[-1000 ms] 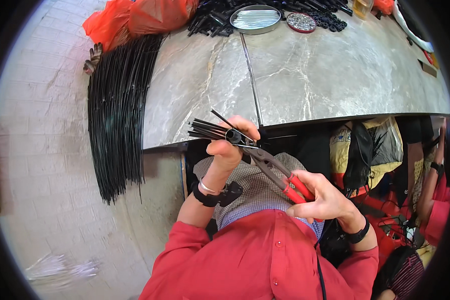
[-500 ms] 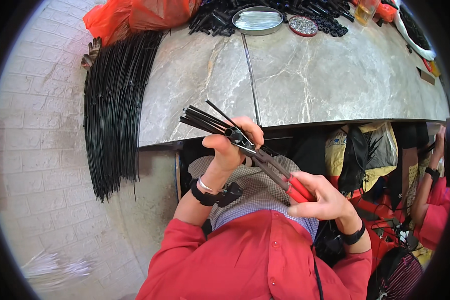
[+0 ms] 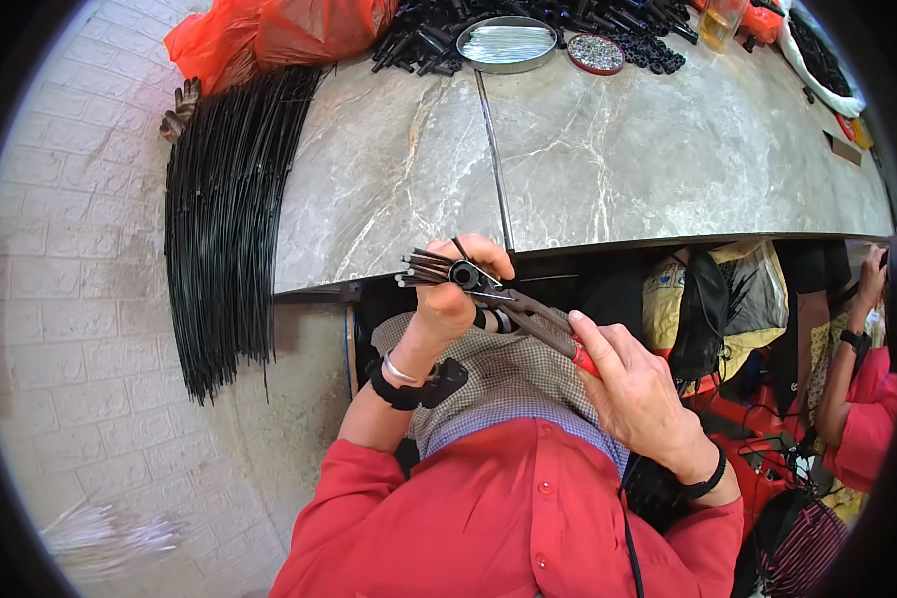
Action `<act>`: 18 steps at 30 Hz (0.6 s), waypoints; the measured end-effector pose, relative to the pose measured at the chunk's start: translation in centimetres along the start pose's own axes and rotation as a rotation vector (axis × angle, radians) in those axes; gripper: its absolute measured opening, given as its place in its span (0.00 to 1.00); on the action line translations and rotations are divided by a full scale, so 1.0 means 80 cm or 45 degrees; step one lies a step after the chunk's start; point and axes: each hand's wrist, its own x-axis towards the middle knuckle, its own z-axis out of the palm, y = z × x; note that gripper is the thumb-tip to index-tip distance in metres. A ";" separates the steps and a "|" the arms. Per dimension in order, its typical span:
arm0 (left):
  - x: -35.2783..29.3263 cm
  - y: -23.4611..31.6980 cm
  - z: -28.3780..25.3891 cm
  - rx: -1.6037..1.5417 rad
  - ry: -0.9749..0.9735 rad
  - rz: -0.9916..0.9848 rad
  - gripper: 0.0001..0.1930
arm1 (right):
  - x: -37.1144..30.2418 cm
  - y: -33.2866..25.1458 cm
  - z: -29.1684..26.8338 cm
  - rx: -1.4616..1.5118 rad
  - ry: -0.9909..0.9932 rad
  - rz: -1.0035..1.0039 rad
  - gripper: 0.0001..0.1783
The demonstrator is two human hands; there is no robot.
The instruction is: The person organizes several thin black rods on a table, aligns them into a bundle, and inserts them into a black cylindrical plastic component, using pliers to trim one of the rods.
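Observation:
Near the table's front edge, my left hand is closed around a bundle of thin black rods, which fan to the left with their ends tilted up. At their root is a round black hub with a hole in its middle. Thin silvery wire shows beside the hub. My right hand, back upward, wraps the red handles of a pair of pliers. The pliers' dark jaws reach the wire next to the hub; their exact bite is hidden by my left fingers.
Long black rods hang over the table's left edge, beside an orange bag. Along the back of the grey marbled table sit black tubular parts, a tray of silvery wires and a small-parts dish. A co-worker's arm shows at right.
The rod bundle has tipped, so its ends look shorter and the hub faces up more. My right hand has turned back upward and moved further over the pliers' handles.

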 end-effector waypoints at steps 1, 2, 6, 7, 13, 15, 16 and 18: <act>0.000 0.002 0.000 -0.001 0.000 0.001 0.52 | 0.000 0.000 -0.002 -0.067 -0.025 -0.002 0.32; -0.001 0.004 0.001 0.018 -0.010 0.002 0.51 | -0.001 0.001 -0.002 -0.068 -0.025 -0.002 0.32; -0.004 -0.007 0.008 -0.099 -0.009 0.021 0.51 | -0.002 0.006 0.005 -0.035 -0.080 0.099 0.27; -0.005 -0.007 0.009 -0.100 -0.011 0.022 0.51 | -0.002 0.008 0.007 0.002 -0.069 0.117 0.24; 0.000 -0.003 0.009 -0.127 -0.101 -0.163 0.52 | 0.005 0.018 0.004 -0.027 -0.075 0.147 0.17; 0.000 -0.004 0.012 -0.112 -0.065 -0.168 0.51 | 0.006 0.026 0.006 -0.033 -0.047 0.118 0.16; 0.001 -0.004 0.015 -0.097 -0.028 -0.175 0.51 | 0.005 0.030 0.008 -0.037 -0.021 0.089 0.15; 0.001 -0.003 0.020 -0.084 0.005 -0.221 0.53 | 0.004 0.037 0.014 -0.029 0.019 0.084 0.14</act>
